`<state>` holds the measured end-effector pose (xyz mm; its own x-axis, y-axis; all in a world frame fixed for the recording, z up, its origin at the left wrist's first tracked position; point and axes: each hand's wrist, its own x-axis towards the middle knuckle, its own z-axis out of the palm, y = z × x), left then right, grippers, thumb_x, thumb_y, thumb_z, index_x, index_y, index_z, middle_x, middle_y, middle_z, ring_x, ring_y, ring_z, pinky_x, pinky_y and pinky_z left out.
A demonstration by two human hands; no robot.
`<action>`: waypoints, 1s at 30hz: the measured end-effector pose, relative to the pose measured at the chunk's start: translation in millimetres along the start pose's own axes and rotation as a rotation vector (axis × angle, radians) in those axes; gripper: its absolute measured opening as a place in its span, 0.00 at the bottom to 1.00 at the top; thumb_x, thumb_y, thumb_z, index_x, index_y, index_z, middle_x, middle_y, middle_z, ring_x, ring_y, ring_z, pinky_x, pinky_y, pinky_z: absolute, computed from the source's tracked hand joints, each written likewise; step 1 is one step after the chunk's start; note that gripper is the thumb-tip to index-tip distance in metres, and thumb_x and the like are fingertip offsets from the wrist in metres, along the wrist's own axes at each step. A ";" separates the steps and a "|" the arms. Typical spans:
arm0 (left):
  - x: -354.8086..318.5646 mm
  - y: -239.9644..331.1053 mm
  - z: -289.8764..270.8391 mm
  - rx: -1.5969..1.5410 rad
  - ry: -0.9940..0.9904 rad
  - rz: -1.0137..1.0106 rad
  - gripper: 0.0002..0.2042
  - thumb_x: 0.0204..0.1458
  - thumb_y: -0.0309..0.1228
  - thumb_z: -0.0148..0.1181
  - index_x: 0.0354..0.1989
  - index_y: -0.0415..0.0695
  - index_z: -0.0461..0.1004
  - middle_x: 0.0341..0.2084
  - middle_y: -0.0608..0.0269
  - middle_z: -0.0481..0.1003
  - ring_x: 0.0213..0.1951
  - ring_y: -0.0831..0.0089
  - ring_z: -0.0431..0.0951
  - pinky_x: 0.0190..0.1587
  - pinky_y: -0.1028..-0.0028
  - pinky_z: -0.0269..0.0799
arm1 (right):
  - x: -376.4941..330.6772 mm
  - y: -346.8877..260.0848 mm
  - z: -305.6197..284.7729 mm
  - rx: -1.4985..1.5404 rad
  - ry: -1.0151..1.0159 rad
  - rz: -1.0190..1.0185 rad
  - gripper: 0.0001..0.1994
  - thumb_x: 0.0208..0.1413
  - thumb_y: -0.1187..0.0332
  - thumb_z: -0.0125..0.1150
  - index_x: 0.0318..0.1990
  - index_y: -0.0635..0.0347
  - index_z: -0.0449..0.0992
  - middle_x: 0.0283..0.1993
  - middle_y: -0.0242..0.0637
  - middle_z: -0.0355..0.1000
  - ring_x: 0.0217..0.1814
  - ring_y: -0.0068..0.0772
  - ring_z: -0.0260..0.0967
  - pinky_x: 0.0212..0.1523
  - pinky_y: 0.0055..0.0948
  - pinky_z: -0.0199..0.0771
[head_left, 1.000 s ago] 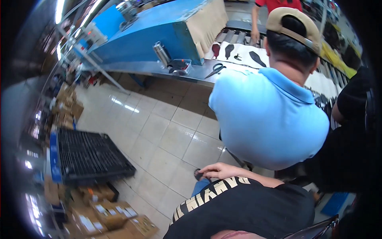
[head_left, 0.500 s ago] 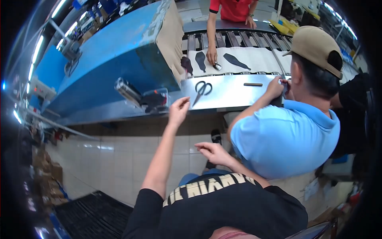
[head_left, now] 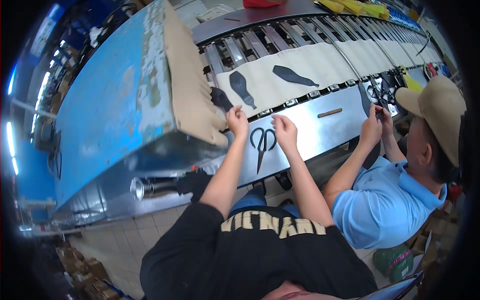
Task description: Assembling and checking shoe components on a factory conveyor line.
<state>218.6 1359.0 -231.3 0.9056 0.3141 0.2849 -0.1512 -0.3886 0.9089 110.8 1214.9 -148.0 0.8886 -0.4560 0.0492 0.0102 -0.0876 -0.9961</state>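
My left hand [head_left: 237,121] reaches over the belt's near edge, its fingers loosely bent, beside the tip of a dark flat piece [head_left: 220,99] that lies partly under the brown curtain. I see nothing held in it; whether a fingertip touches the piece I cannot tell. To its right my right hand [head_left: 285,131] hovers above the metal ledge with loosely curled fingers and nothing visible between them. Black-handled scissors [head_left: 261,147] lie on the ledge between my forearms, blades toward me. Two more dark shaped pieces, one upright [head_left: 242,89] and one slanted [head_left: 294,76], rest on the pale belt.
A blue machine housing [head_left: 107,85] with a brown cloth curtain [head_left: 192,75] stands at left. A brown stick [head_left: 330,113] lies on the ledge [head_left: 300,142]. At right, a co-worker in a blue shirt [head_left: 385,200] handles a dark piece. A metal cylinder [head_left: 145,187] lies at lower left.
Both my hands have moved forward to the belt and ledge, and my view has shifted closer. The hand of the person opposite has gone from the belt, along with the shiny object.
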 end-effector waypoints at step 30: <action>78.5 -52.0 64.1 0.633 -0.159 -0.423 0.42 0.48 0.48 0.60 0.66 0.37 0.49 0.65 0.30 0.44 0.68 0.39 0.43 0.68 0.55 0.40 | 200.7 -30.6 -42.2 0.261 -0.451 0.015 0.18 0.54 0.73 0.60 0.54 0.61 0.73 0.46 0.37 0.76 0.54 0.24 0.69 0.47 0.21 0.68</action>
<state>322.9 1348.3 -275.7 0.8889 0.4367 -0.1382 0.4320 -0.6989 0.5700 269.5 1088.6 -104.6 0.9982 -0.0231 0.0559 0.0590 0.1664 -0.9843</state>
